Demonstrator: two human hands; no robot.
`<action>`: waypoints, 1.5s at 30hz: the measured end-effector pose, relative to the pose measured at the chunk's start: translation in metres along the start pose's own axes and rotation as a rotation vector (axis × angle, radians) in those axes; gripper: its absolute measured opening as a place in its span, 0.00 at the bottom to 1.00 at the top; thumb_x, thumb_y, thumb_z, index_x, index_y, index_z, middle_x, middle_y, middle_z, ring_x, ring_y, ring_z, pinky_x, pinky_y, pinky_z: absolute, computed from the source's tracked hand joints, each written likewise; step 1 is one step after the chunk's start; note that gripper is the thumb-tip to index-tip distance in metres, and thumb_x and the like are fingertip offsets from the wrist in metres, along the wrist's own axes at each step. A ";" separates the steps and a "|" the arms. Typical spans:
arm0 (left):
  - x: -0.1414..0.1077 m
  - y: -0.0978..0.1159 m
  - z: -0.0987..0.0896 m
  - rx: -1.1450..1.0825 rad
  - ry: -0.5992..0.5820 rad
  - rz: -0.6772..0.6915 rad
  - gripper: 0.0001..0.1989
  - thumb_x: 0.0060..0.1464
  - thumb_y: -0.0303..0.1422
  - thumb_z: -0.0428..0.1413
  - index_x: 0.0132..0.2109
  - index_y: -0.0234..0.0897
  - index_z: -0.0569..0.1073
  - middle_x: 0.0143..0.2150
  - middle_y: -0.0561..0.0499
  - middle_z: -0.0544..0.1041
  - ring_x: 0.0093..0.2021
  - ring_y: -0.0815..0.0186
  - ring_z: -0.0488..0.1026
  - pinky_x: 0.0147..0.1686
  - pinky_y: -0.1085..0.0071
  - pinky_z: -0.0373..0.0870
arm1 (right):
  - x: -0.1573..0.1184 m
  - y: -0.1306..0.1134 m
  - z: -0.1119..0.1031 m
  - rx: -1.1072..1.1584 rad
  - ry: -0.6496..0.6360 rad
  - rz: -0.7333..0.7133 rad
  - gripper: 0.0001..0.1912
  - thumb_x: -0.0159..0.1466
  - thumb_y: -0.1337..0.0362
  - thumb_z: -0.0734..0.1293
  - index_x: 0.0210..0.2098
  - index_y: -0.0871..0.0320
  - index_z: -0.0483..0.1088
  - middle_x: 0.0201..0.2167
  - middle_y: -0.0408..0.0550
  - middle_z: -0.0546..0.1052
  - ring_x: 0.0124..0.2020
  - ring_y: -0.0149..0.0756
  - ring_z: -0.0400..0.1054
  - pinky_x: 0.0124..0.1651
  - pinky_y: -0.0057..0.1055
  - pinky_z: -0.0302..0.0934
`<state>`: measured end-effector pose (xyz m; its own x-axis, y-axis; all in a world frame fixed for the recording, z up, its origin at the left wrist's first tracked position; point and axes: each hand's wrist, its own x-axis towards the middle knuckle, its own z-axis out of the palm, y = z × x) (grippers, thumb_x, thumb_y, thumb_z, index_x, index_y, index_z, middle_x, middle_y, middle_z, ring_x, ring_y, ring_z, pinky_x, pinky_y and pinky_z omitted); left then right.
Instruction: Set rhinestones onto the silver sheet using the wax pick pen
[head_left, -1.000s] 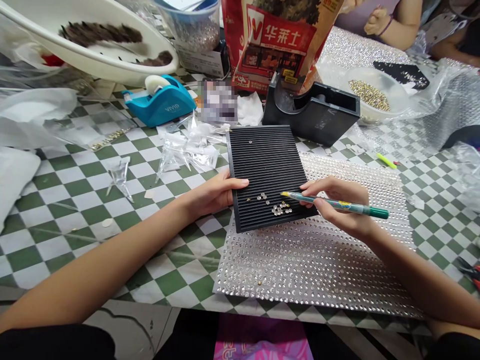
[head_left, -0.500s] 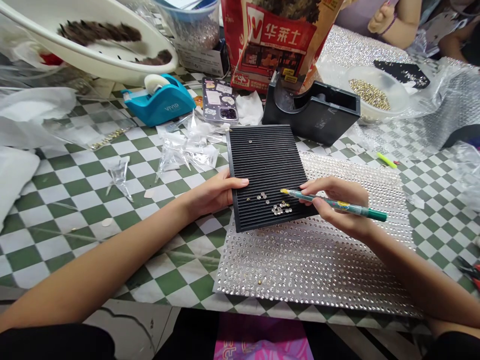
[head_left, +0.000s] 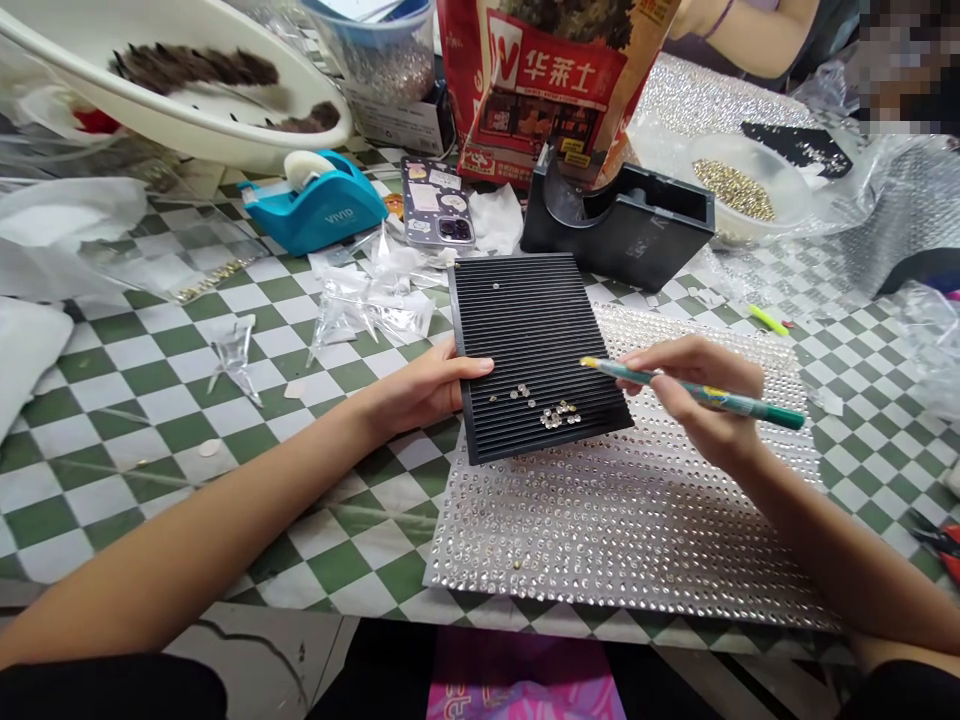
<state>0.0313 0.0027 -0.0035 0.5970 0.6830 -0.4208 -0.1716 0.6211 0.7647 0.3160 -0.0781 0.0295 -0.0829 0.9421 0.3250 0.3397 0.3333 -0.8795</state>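
The left hand [head_left: 435, 385] had the ridged black tray [head_left: 529, 340] by its edge, thumb on top, and the tray sat over the near part of the rhinestone sheet [head_left: 637, 510]! Across from it, the right hand [head_left: 705, 395] pinched the green pen [head_left: 705, 393], fingers curled nearly closed, yellow tip above the ridges.

Single head view, worn by the person, looked forward and down over both hands [head_left: 431, 385] at close range; far tabletop [head_left: 112, 350] edge perhaps cropped.

Green-and-white checkered table [head_left: 390, 500], rhinestone-studded sheet [head_left: 600, 540], blue tape dispenser [head_left: 319, 208], phone [head_left: 436, 200], black tape dispenser [head_left: 652, 225], clear scraps [head_left: 367, 305], possibly plastic.
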 end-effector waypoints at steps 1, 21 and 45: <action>-0.001 0.000 0.001 0.001 -0.005 0.005 0.22 0.53 0.28 0.68 0.54 0.32 0.76 0.57 0.38 0.84 0.53 0.51 0.85 0.42 0.72 0.85 | 0.002 0.003 -0.003 0.007 0.057 -0.023 0.05 0.67 0.64 0.71 0.41 0.49 0.80 0.34 0.45 0.84 0.34 0.38 0.80 0.35 0.38 0.75; -0.004 0.006 0.004 -0.033 0.010 0.017 0.25 0.46 0.25 0.72 0.53 0.32 0.78 0.55 0.37 0.85 0.54 0.47 0.85 0.41 0.71 0.87 | 0.018 0.046 -0.022 -0.353 0.055 -0.085 0.07 0.62 0.70 0.67 0.34 0.54 0.78 0.29 0.42 0.81 0.30 0.34 0.76 0.33 0.34 0.68; 0.002 0.000 -0.005 -0.019 0.006 0.000 0.29 0.48 0.27 0.71 0.57 0.33 0.76 0.54 0.40 0.86 0.54 0.50 0.84 0.39 0.72 0.86 | -0.005 0.001 0.012 0.136 -0.044 -0.023 0.05 0.68 0.67 0.74 0.40 0.49 0.82 0.33 0.41 0.83 0.33 0.31 0.79 0.35 0.28 0.73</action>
<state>0.0290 0.0063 -0.0067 0.5926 0.6853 -0.4234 -0.1868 0.6282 0.7553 0.3052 -0.0820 0.0232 -0.1308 0.9340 0.3325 0.2076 0.3537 -0.9120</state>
